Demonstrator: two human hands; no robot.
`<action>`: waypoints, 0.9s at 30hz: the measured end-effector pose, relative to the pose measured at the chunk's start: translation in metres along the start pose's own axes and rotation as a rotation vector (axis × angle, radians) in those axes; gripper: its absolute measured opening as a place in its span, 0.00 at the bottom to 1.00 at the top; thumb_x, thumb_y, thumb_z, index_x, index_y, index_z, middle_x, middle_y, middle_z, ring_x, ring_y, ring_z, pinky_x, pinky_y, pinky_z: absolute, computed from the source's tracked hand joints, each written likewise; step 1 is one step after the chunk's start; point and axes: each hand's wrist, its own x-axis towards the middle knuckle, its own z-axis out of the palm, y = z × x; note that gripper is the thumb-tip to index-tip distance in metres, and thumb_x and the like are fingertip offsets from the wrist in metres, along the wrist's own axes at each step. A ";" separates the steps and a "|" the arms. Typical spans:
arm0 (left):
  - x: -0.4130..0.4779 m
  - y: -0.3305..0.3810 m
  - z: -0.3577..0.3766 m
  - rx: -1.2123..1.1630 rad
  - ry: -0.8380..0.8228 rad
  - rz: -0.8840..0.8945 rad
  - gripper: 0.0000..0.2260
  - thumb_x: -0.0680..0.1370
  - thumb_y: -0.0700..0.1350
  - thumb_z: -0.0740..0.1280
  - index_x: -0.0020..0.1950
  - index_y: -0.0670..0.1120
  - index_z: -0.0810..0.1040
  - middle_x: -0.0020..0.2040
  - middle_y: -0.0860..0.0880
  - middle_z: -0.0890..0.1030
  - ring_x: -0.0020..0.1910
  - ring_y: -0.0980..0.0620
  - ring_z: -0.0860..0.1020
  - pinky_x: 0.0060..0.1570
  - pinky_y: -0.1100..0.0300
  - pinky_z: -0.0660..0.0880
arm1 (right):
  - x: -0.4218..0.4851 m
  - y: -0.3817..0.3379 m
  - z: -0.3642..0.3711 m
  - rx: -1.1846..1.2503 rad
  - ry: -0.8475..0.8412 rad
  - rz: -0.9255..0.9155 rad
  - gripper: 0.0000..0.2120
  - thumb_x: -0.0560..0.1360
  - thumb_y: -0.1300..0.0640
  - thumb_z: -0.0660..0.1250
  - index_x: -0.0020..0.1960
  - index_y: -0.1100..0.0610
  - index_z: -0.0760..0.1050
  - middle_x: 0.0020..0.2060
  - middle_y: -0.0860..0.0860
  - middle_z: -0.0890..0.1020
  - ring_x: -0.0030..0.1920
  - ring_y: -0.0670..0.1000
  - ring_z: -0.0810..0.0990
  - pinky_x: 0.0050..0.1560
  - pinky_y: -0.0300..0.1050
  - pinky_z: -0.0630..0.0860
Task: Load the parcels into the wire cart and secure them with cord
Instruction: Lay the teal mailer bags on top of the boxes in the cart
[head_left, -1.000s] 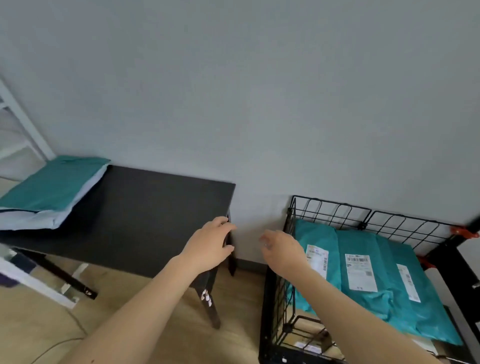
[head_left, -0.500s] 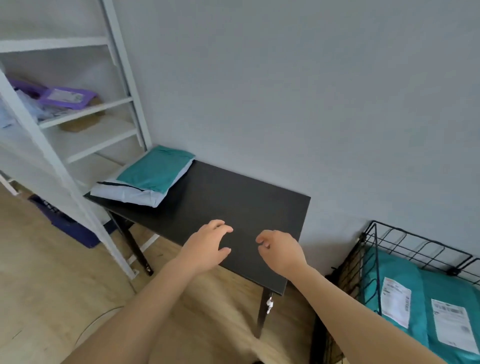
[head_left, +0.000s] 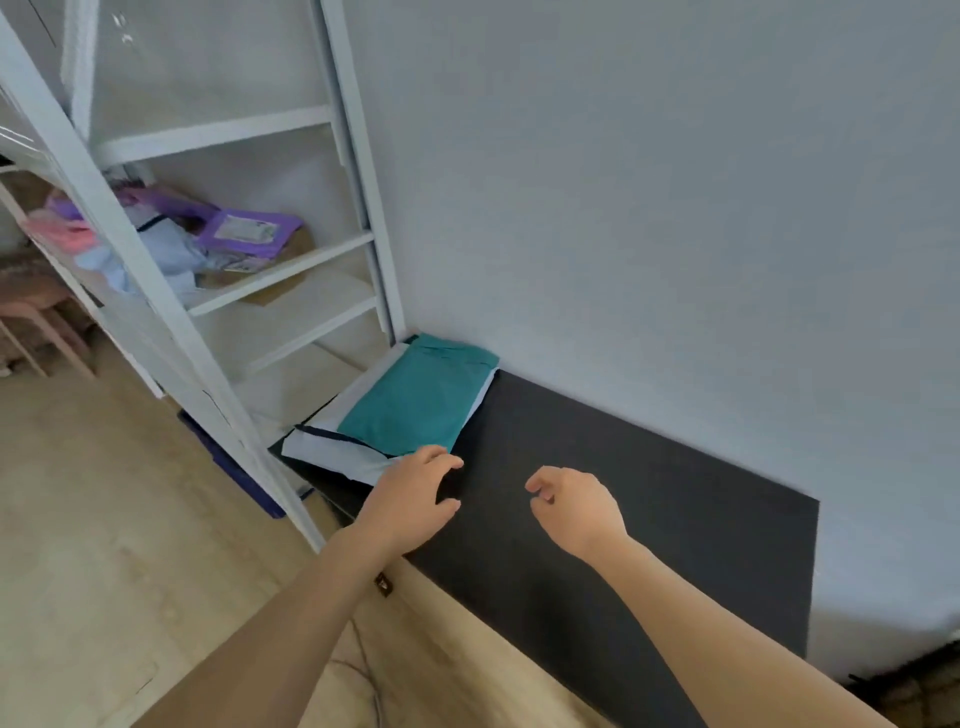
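Two parcels lie stacked at the far left end of the black counter (head_left: 649, 519), close to the wall: a teal parcel (head_left: 421, 400) on top of a pale grey-white parcel (head_left: 332, 449), whose near edge sticks out from under it. The left hand (head_left: 410, 501) hovers at the near corner of that pale parcel, fingers spread and gently curved, holding nothing — whether the fingertips touch the parcel cannot be told. The right hand (head_left: 579, 509) hangs over the bare counter just beside the left one, fingers loosely curled inward, also empty. Left of the counter stands a white shelf unit (head_left: 280, 270); a purple mailer (head_left: 244, 231) with a label lies on one of its shelves among other soft packages. Pale wood floor (head_left: 104, 519) shows below.
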 end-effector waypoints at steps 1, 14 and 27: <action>0.013 -0.010 -0.007 -0.020 0.011 -0.018 0.22 0.78 0.48 0.64 0.71 0.52 0.66 0.73 0.52 0.63 0.71 0.53 0.64 0.68 0.57 0.64 | 0.015 -0.006 0.001 0.005 -0.011 0.000 0.14 0.79 0.57 0.59 0.62 0.50 0.75 0.55 0.48 0.79 0.53 0.48 0.79 0.53 0.38 0.75; 0.133 -0.119 -0.029 -0.297 0.033 -0.385 0.26 0.71 0.50 0.68 0.67 0.43 0.67 0.62 0.41 0.73 0.61 0.42 0.72 0.61 0.46 0.70 | 0.130 -0.062 0.016 0.007 -0.129 0.056 0.15 0.77 0.58 0.59 0.62 0.51 0.75 0.58 0.48 0.79 0.57 0.50 0.78 0.56 0.42 0.73; 0.187 -0.132 -0.044 -0.878 -0.313 -0.456 0.22 0.68 0.38 0.68 0.62 0.42 0.73 0.52 0.46 0.79 0.47 0.48 0.78 0.44 0.57 0.76 | 0.169 -0.102 0.028 0.140 -0.196 0.240 0.19 0.78 0.50 0.60 0.69 0.52 0.68 0.62 0.52 0.77 0.55 0.52 0.78 0.53 0.41 0.74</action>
